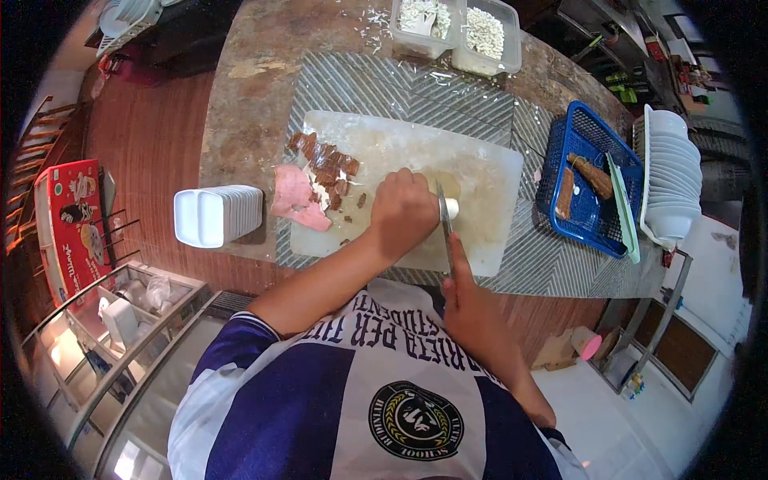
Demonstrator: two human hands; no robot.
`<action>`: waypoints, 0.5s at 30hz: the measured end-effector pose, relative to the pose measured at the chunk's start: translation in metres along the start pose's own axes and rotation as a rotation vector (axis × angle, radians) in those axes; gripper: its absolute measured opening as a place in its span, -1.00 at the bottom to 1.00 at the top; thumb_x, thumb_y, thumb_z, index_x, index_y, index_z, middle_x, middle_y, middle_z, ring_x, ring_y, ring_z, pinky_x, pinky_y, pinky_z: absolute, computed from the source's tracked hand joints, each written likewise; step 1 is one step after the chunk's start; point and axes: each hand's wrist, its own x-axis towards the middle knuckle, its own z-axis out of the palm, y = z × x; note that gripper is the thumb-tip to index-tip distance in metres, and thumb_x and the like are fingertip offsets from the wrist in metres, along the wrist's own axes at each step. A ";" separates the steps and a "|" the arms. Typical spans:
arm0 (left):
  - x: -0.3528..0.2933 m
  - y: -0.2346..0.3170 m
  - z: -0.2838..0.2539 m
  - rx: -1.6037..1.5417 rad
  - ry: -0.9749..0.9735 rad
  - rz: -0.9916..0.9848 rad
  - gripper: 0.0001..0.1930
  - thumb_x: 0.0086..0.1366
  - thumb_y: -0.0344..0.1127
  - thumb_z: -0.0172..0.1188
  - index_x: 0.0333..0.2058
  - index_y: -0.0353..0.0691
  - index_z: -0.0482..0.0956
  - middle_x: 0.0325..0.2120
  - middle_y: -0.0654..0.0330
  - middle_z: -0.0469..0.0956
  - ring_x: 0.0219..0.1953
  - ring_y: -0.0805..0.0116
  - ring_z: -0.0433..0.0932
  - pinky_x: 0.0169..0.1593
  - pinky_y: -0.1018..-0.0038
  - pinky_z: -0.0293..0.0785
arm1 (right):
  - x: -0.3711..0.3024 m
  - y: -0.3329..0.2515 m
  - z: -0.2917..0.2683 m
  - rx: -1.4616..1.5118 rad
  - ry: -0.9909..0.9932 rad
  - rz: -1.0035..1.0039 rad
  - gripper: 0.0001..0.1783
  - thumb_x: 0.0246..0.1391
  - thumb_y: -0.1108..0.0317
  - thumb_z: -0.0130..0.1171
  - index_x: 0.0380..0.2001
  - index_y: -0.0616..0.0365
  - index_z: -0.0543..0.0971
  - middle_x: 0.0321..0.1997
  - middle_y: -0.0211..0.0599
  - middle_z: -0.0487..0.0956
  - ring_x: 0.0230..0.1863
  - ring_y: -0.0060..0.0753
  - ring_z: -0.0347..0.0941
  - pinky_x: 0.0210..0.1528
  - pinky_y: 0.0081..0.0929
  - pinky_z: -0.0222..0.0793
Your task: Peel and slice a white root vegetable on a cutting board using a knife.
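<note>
My left hand (406, 210) is closed, fingers curled down on the middle of a translucent white cutting board (488, 172). It holds a white, rounded piece of food (453, 209); only one end shows, and the rest is hidden. My right hand (474, 314) grips a knife (445, 228), its blade pointing away from me against the white piece, right beside my left fingers. Brown chopped pieces (326, 170) lie on the board's left side. A flat pink piece (294, 196) overlaps the board's left edge.
White stacked trays (216, 216) stand left of the board. Two clear tubs (488, 40) of small white pieces sit at the far edge. On the right are a blue basket (552, 192) with brown food and a pale green long object (620, 208), and a rack of white bowls (672, 176).
</note>
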 end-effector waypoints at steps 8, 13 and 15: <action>0.004 -0.004 0.007 -0.084 -0.157 -0.054 -0.84 0.03 -0.25 0.19 -0.51 -0.22 0.57 -0.51 0.10 0.48 -0.36 0.13 0.51 -0.29 0.23 0.44 | 0.026 0.025 0.036 0.087 0.089 0.009 -0.21 0.34 0.45 -0.14 0.54 -0.13 -0.14 -0.39 0.37 0.58 -0.37 0.47 0.53 -0.27 0.14 0.42; 0.005 -0.005 0.011 -0.027 -0.293 0.006 -0.84 0.10 -0.26 0.18 -0.46 -0.25 0.55 -0.43 0.08 0.50 -0.28 0.08 0.50 -0.19 0.20 0.44 | 0.052 0.056 0.066 0.060 0.221 -0.102 -0.10 0.28 0.50 -0.09 0.54 -0.16 -0.26 -0.56 0.28 0.55 -0.51 0.43 0.51 -0.40 0.25 0.42; 0.006 -0.004 0.006 -0.114 -0.257 -0.041 -0.86 0.12 -0.30 0.16 -0.43 -0.26 0.54 -0.39 0.05 0.50 -0.28 0.06 0.49 -0.20 0.15 0.42 | 0.059 0.062 0.069 0.063 0.246 -0.134 -0.09 0.28 0.50 -0.09 0.54 -0.17 -0.26 -0.59 0.27 0.54 -0.53 0.41 0.51 -0.43 0.24 0.42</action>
